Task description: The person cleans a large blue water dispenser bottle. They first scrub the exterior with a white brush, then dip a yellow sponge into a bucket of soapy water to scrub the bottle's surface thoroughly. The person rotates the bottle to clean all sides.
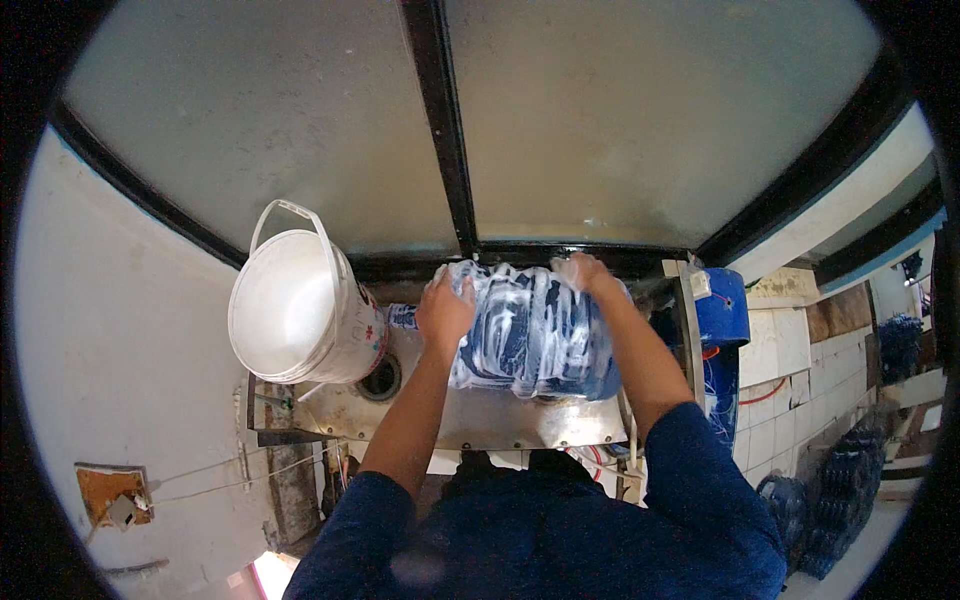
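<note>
A large blue plastic water jug [510,337], streaked with white foam, lies on its side across a metal worktop [450,424], its neck towards the left. My left hand [448,304] rests on the foamy shoulder of the jug near the neck, the fingers pointing away from me. At the jug's far right edge is my right hand [585,274], its fingers bent and covered in foam; whether it holds anything is hidden. Beside the jug on the left stands a white plastic bucket [367,330] with its handle raised.
Dark-framed glass panes [315,135] rise behind the worktop. A round opening [380,379] lies near the bucket. Right of the worktop is a blue drum [726,307]. Several dark blue jugs [844,495] lie at the lower right, and a pale wall [127,322] borders the left.
</note>
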{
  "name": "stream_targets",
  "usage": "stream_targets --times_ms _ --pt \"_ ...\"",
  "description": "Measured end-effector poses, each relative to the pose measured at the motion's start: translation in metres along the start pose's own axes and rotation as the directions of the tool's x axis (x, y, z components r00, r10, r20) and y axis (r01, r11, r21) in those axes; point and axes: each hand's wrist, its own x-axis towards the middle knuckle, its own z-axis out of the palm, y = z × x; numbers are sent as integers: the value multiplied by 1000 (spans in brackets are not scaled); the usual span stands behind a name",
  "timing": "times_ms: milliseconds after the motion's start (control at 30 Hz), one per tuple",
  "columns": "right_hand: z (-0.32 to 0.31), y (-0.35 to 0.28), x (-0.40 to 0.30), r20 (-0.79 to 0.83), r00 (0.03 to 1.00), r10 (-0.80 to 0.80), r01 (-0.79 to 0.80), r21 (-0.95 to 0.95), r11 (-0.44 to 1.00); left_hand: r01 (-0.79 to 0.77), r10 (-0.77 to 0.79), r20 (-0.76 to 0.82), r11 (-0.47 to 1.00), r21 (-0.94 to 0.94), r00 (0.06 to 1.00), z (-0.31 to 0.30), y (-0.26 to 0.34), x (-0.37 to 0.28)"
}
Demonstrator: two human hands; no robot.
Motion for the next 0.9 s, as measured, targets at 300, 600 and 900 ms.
stream_targets --times_ms 300,600,900 --pt "85 -69 -196 -553 776 -302 229 -198 953 -23 21 59 999 39 998 2 8 20" --pt "12 -45 -47 -400 911 104 -125 -28 992 -75 76 -8 996 45 997 8 -3 7" --pt "61 -129 -67 -645 763 -50 30 -42 999 62 -66 112 997 38 992 -9 19 22"
